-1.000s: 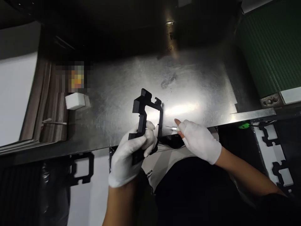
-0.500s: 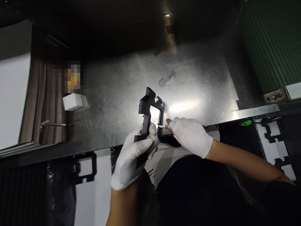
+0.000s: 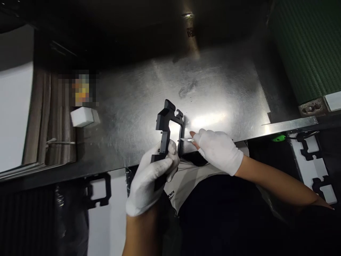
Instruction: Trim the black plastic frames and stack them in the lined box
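Left hand [image 3: 150, 181], white glove on, has its grip wrapped tight around the lower end of a black plastic frame [image 3: 168, 129], and that lower end vanishes inside the fist. The frame stands nearly upright over the near edge of the steel bench [image 3: 133, 106], its notched top clear against the glare. Right hand [image 3: 218, 151], gloved too with bare fingertips poking out, pinches a small metal blade [image 3: 185, 140] between thumb and forefinger; the tip sits right at the frame's right-hand bar. Whether it touches the plastic is hard to make out, since the bright reflection washes that spot out. What the tool's handle looks like is hidden inside the glove.

Off to the left on the bench, a small white block [image 3: 82, 116] lies beside a blurred-out patch. A green ribbed belt [image 3: 306, 46] runs along the far right, cut off by the edge. Below the bench, more black frames [image 3: 311, 156] lie on white at the right, partly cut off, and another one [image 3: 98, 190] shows dimly at lower left. The far side is too dark to read.
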`<state>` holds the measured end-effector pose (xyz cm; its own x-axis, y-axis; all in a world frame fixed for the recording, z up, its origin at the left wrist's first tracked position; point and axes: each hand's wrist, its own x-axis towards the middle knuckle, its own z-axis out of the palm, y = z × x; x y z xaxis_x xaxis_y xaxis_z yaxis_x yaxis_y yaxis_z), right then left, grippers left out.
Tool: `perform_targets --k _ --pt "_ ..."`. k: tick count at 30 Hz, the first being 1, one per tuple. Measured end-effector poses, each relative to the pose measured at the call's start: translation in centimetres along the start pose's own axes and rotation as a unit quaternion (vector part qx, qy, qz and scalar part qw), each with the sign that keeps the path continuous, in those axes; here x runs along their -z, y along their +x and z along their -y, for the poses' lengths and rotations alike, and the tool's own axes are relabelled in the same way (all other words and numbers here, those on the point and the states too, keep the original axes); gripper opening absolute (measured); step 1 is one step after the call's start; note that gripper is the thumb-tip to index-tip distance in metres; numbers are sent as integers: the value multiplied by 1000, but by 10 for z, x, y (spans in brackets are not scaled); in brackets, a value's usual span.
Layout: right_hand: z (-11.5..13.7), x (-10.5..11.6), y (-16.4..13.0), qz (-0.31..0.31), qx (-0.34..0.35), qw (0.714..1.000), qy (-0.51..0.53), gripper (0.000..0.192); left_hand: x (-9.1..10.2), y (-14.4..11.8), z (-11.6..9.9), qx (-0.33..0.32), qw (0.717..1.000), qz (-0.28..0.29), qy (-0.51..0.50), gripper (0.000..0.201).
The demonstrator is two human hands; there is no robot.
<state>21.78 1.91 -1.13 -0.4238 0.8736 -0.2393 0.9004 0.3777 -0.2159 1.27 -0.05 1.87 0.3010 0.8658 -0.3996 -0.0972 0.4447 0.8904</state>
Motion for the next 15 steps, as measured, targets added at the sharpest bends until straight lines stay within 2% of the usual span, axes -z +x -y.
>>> perform_targets --k 3,6,10,12,15 --pt "8 -2 -1 22 39 999 -1 43 0 0 0 -4 1000 2 0 17" --pt "12 0 0 24 31 999 -15 43 -3 1 0 -5 1000 0 5 17" --pt "5 9 2 -5 -31 999 -30 41 -1 1 1 -8 1000 -6 -16 19" --pt "-2 15 5 -15 -79 996 -26 41 5 0 1 -31 997 -11 -68 21" --pt "-11 22 11 -21 -122 992 -11 40 17 -4 4 -72 983 28 -168 28"
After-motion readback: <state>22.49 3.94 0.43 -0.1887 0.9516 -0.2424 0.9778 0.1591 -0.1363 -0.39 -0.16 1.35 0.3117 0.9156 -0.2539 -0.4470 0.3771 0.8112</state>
